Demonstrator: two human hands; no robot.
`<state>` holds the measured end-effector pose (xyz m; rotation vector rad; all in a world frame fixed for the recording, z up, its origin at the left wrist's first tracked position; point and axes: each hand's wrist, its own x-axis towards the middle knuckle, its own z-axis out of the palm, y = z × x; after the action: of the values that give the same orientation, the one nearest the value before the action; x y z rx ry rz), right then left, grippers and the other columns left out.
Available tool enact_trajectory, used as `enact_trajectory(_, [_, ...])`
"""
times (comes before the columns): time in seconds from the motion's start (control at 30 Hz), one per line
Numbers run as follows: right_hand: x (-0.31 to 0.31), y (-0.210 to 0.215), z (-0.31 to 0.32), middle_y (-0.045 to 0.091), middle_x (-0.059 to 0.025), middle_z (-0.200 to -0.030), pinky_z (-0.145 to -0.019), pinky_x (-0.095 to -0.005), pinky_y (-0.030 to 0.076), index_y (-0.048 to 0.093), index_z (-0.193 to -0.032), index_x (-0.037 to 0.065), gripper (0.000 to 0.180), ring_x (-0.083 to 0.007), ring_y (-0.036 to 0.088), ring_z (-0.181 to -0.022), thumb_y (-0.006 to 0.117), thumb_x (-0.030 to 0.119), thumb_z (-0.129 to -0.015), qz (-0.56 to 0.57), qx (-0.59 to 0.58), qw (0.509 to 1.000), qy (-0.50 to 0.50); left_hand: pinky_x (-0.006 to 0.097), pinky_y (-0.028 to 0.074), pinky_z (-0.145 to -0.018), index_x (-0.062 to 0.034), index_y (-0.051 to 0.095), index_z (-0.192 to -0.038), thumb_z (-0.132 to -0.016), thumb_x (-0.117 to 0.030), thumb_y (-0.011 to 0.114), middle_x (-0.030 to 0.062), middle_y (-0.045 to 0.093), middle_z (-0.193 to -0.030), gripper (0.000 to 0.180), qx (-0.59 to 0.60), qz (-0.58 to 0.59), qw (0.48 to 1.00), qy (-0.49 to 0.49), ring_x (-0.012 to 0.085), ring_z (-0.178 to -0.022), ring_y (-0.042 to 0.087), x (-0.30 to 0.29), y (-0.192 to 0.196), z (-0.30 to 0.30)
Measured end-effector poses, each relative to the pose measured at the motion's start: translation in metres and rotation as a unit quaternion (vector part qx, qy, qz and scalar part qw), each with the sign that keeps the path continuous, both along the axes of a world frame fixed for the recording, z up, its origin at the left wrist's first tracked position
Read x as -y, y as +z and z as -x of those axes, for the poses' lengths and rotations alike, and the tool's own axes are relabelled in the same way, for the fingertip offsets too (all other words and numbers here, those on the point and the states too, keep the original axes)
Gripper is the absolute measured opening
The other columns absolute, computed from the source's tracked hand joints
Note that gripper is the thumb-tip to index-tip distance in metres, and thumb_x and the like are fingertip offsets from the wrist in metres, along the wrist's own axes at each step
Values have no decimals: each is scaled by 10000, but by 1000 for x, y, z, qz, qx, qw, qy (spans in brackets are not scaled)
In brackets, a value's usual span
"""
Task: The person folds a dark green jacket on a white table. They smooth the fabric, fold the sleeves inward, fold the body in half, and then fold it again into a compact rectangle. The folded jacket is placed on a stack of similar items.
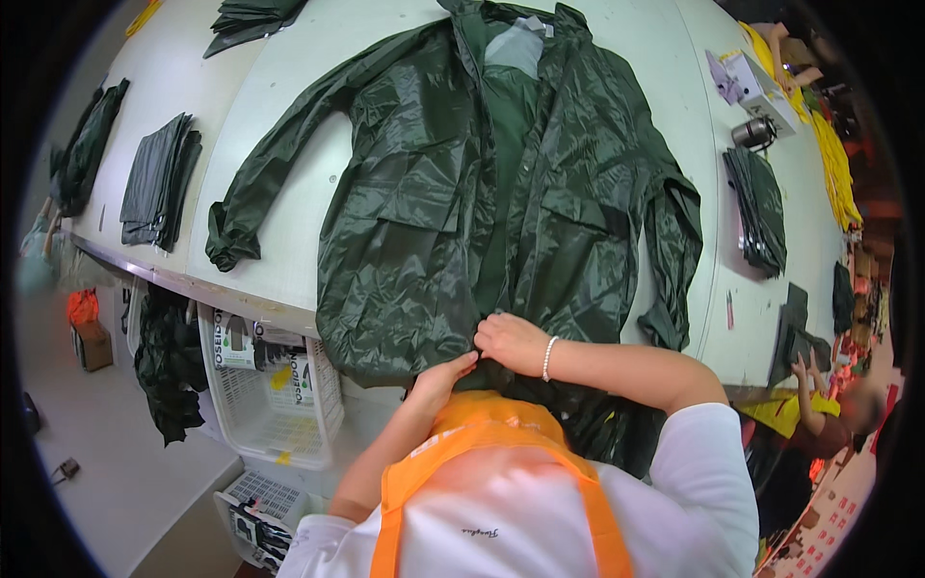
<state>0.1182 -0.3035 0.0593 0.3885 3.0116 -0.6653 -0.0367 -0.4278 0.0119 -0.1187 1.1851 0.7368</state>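
Jacket (482,193): one; two hands (511,342) gripping.

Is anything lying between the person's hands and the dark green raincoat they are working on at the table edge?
Nothing visible does. Both the left hand and the right hand are already on the bottom hem of the raincoat, at its front opening. The folded dark stacks lie apart on the white table.

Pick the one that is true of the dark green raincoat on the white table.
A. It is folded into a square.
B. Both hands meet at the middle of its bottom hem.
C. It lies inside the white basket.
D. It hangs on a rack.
B: the raincoat lies spread flat on the table, and the left hand and right hand pinch its hem at the front opening.
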Motion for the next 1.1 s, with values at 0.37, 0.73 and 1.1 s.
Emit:
enact_trajectory(0.37, [-149,5,26,648,-33,-722,-716,-347,407,656,-722,98,83,-205,608,-778,608,165,-713,-210,115,970,48,324,485,-673,2,659,-828,-825,-411,686,107,656,-865,414,-77,216,957,-179,205,-705,590,35,18,0])
enact_trajectory(0.73, [-429,8,42,628,-43,-949,-767,-376,452,648,-903,112,136,-214,561,-981,529,129,-838,-419,85,845,-320,325,498,-748,93,649,-999,-735,-360,792,136,663,-961,543,-222,354,889,-188,204,-800,618,71,29,-5])
enact_trajectory(1.1, [-394,-65,53,676,-193,-824,-711,-366,505,669,-881,-29,246,-318,662,-768,713,176,-753,80,-353,680,-637,344,495,-826,-10,648,-1079,-932,-491,494,126,662,-1041,525,-43,-169,757,-630,191,-941,624,-97,94,115])
